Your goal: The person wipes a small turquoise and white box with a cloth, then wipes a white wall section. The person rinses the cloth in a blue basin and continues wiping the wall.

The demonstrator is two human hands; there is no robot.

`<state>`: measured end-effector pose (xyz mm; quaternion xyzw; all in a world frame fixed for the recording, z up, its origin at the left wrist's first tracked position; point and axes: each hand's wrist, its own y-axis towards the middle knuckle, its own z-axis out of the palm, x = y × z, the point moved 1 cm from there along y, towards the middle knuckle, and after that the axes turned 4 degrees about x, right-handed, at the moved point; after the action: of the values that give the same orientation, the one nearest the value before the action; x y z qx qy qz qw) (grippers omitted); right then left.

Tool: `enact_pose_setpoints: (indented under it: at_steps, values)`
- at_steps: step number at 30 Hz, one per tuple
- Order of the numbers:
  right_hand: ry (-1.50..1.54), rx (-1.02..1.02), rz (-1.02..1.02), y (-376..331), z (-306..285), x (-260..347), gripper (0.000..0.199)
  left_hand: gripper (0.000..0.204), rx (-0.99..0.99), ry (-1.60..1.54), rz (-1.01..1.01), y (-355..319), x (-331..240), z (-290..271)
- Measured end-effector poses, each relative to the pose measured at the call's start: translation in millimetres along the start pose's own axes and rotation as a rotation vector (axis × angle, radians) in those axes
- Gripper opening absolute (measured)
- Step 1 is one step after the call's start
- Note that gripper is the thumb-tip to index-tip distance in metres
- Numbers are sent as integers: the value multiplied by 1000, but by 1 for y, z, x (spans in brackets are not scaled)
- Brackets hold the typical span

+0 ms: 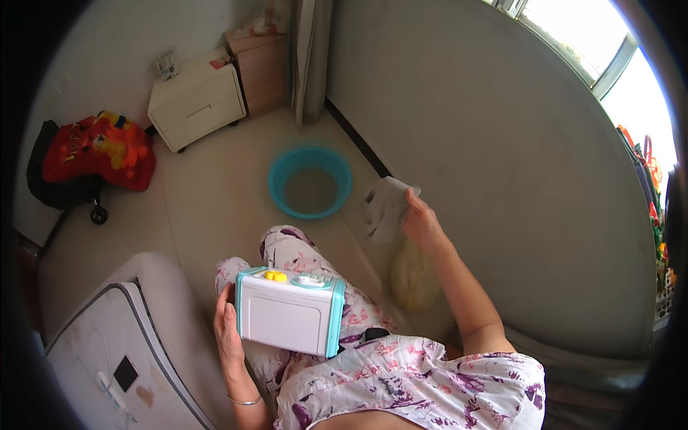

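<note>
Steadily, the left hand (228,333) grips the left side of a white-and-teal box (287,315) over the person's lap — while the right hand (425,226) pinches a grey cloth (385,206), to the right of the blue basin (281,175) on the floor (215,201).

Pale floor (204,208) with thin seams meets a grey wall (459,129) on the right, edged by a dark skirting (355,136). At far left, a white cabinet (193,100) on casters adjoins a wooden one (265,75), beside a grey curtain (309,64). Bright daylight fills the far-right window (577,32); a mattress (165,390) lies near left.
</note>
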<state>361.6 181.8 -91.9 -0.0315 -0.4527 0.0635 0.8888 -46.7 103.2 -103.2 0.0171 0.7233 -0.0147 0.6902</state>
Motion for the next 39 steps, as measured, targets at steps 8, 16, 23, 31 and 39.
enact_pose_setpoints:
  at_steps: [8, 16, 23, 31, 39]
  values:
    - [51, -6, 33, -4, 8, -28, 48, 54, -18, -329, -268, -6, 47, -15]
    - [85, 112, 3, 3, 27, -37, 44, 52, 109, -136, -292, -8, 38, -17]
    - [-25, 167, -9, 18, 34, -55, 49, 57, 114, -79, -125, -12, 14, -8]
    - [-112, 133, -64, 20, 47, -79, 51, 57, 99, -77, -54, -8, 39, -8]
    - [-140, 61, -17, 15, 63, -96, 49, 58, 148, -86, -22, -13, 14, -5]
